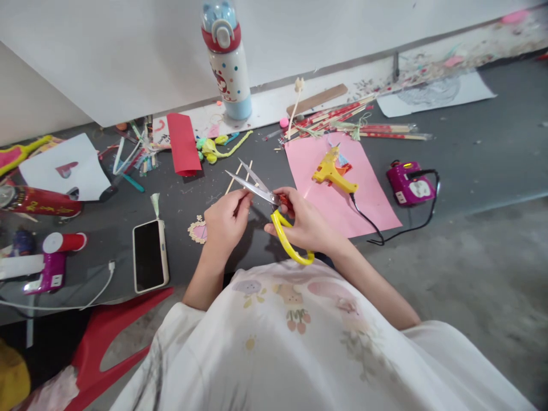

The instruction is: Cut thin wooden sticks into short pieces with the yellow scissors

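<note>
My right hand (306,220) is closed round the yellow handles of a pair of scissors (265,195). The blades stand apart and point away to the left. A small bit of red shows by the fingers of this hand. Close beside the lower blade, my left hand (228,221) is closed with thumb and finger pinched; what they hold is hidden. Thin pale sticks (233,178) show just beyond the blades. Left of my left hand, a small pink piece with a beaded-looking pale edge (197,230) lies on the dark table (184,197).
A yellow glue gun (334,171) lies on pink paper (363,208), its cord trailing right near a purple box (411,184). Left are a phone (149,257), red paper (184,144) and a red can (43,202). A bottle (231,74) and bundled sticks (329,117) stand behind.
</note>
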{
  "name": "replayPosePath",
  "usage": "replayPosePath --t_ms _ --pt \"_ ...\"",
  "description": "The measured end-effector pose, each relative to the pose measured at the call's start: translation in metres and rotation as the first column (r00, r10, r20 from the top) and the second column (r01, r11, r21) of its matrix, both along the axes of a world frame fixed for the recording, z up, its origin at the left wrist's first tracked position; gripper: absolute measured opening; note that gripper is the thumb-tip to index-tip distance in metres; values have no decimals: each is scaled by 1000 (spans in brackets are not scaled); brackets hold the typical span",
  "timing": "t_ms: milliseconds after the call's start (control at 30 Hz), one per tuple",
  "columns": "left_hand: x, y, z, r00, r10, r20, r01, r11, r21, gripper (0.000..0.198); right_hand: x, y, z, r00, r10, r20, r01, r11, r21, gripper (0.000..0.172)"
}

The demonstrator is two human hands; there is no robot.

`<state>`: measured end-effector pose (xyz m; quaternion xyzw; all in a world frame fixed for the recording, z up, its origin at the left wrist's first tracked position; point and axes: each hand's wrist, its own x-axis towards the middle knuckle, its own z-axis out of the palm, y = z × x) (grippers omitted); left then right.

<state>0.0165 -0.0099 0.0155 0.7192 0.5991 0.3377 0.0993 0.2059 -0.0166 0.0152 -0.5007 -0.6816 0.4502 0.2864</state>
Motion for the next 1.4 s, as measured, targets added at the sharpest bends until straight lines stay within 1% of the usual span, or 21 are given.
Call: replayPosePath --t_ms 200,367,567,767,1033,1400 --pt "0 0 -2 1000 -4 6 4 1000 7 23 2 1 1 1000 -7 19 7 1000 -10 62" --pt "1 0 -1 1000 -8 2 8 1000 -19 24 2 1 4 998 -2 62 3 1000 -16 63" --pt "2 1 -1 1000 -11 0 11 1000 -21 24 1 2 4 999 -9 43 10 1000 -20 62" --pt "1 3 -2 1000 -27 1 27 999 -24 24 3 3 5 998 -8 69 9 1000 -20 62" --pt "1 3 -4 1000 -13 -8 13 999 -31 21 3 4 6 995 -2 98 5 1000 -29 64" --pt "1 4 -5 999 -37 -5 37 999 -22 23 4 3 4 996 6 89 -3 999 -35 64"
